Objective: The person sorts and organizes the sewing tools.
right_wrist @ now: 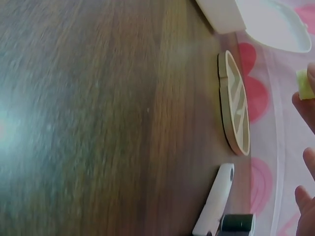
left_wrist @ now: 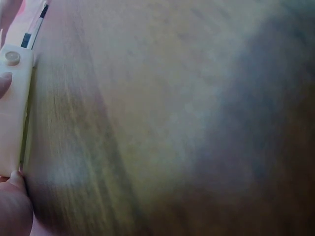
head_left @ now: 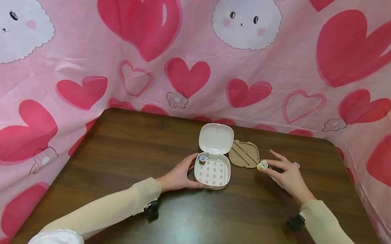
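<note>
- Our left hand [head_left: 179, 175] cups the open white case [head_left: 211, 174] w/ curled fingers, steadying it mid-counter [head_left: 201, 232].
- Our right hand [head_left: 286, 175] pinches a small yellow cap [head_left: 262, 165] just beside the tan insert [head_left: 245, 154], right of the case.

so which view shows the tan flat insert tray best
The right wrist view: the tan flat insert tray lies close and sharp on the dark wooden table, edge-on, its grooves showing. The head view shows it whole but small, beside the white open case, near the right hand. The left wrist view misses it.
</note>
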### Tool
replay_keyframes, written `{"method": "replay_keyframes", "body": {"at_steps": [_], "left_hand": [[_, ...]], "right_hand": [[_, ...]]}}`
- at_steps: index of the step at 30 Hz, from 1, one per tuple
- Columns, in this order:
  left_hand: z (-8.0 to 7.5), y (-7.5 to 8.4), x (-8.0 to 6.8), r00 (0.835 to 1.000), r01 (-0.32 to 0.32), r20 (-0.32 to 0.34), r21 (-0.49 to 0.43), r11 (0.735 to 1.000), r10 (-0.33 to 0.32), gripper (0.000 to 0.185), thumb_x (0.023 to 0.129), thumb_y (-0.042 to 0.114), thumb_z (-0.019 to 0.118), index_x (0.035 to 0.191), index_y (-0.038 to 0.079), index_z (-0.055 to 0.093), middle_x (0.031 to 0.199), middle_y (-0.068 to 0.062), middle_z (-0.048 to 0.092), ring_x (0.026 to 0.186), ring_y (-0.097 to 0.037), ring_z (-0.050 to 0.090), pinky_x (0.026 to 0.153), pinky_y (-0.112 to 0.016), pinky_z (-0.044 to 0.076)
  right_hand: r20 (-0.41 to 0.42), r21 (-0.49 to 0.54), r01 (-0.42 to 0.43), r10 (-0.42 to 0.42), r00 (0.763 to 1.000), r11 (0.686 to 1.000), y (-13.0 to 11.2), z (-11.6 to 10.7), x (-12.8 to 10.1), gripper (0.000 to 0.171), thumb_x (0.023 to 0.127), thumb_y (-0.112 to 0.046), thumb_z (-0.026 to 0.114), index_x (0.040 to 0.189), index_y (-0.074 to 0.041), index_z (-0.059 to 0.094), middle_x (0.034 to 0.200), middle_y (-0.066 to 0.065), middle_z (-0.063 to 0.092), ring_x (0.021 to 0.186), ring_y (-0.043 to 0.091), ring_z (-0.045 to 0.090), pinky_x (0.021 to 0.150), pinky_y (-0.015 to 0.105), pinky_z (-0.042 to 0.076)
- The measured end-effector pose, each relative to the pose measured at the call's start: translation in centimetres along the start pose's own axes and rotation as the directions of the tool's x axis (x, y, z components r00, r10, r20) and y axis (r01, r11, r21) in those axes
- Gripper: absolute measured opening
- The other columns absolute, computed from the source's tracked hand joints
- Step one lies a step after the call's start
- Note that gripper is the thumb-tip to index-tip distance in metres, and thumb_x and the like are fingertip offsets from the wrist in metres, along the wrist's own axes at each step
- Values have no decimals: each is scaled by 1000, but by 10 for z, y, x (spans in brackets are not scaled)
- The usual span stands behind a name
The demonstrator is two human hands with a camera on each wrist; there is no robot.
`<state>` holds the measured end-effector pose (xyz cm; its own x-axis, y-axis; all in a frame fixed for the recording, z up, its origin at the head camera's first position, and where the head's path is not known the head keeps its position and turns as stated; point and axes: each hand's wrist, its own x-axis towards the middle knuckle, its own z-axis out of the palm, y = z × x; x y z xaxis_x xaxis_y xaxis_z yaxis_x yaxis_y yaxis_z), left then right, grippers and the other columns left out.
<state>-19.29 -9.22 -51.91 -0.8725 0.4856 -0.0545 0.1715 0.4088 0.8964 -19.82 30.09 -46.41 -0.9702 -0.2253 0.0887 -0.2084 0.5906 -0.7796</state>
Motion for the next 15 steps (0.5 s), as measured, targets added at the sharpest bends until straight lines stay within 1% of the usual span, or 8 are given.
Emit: {"method": "replay_keyframes", "body": {"at_steps": [3, 4, 6, 8, 11, 13, 15], "left_hand": [[0, 0, 0, 1000, -1, 2, -1, 1000, 1, 112, 78, 24, 94, 162, 5, 22, 164, -16, 31, 149, -27, 41, 121, -38, 37], [0, 1, -1, 1000, -1, 2, -2, 1000, 1, 112, 79, 24, 94, 162, 5, 21, 164, -16, 31, 149, -27, 41, 121, -38, 37], [0, 1, -1, 1000, -3, 2, -2, 1000, 3, 112, 79, 24, 94, 162, 5, 21, 164, -16, 31, 149, -28, 41, 121, -38, 37], [0, 1, -1, 1000, -1, 2, 1, 1000, 1, 112, 79, 24, 94, 162, 5, 22, 164, -16, 31, 149, -27, 41, 121, -38, 37], [0, 2, -1, 1000, 0, 3, -1, 1000, 0, 112, 79, 23, 94, 162, 5, 22, 164, -16, 31, 149, -27, 41, 121, -38, 37], [0, 3, -1, 1000, 1, 4, -2, 1000, -1, 112, 79, 23, 94, 162, 5, 22, 164, -16, 31, 149, -27, 40, 121, -38, 36], [0, 3, 0, 1000, 1, 5, -5, 1000, -1, 111, 79, 23, 94, 162, 5, 22, 164, -16, 31, 149, -28, 40, 122, -39, 36]], "right_hand": [[-1, -4, -4, 4, 1000, 1000, -2, 5, 2, 38, 93, -28, 81, 122, -5, 77, 161, 21, 42, 148, 50, 34, 108, 65, 42], [-5, -8, 2, -2, 1000, 1000, -3, 7, 3, 38, 92, -28, 82, 122, -5, 77, 160, 21, 43, 148, 50, 34, 110, 66, 39], [-16, -17, 14, -15, 1000, 1000, -3, 10, 5, 37, 91, -27, 82, 121, -5, 78, 157, 21, 47, 147, 48, 37, 109, 64, 42], [-28, -27, 43, -44, 999, 999, -4, 14, 7, 35, 91, -24, 83, 119, -3, 78, 147, 21, 58, 146, 44, 40, 109, 61, 42], [-54, -35, 84, -86, 995, 996, -4, 19, 11, 31, 89, -21, 84, 114, -3, 80, 126, 17, 72, 144, 38, 42, 110, 57, 42], [-70, -45, 107, -110, 992, 993, -4, 23, 13, 28, 89, -19, 85, 111, -3, 81, 113, 14, 76, 142, 35, 43, 111, 55, 41], [-83, -52, 116, -120, 989, 992, -5, 26, 15, 26, 87, -18, 85, 109, -4, 81, 110, 13, 76, 139, 33, 44, 111, 51, 40]]}}
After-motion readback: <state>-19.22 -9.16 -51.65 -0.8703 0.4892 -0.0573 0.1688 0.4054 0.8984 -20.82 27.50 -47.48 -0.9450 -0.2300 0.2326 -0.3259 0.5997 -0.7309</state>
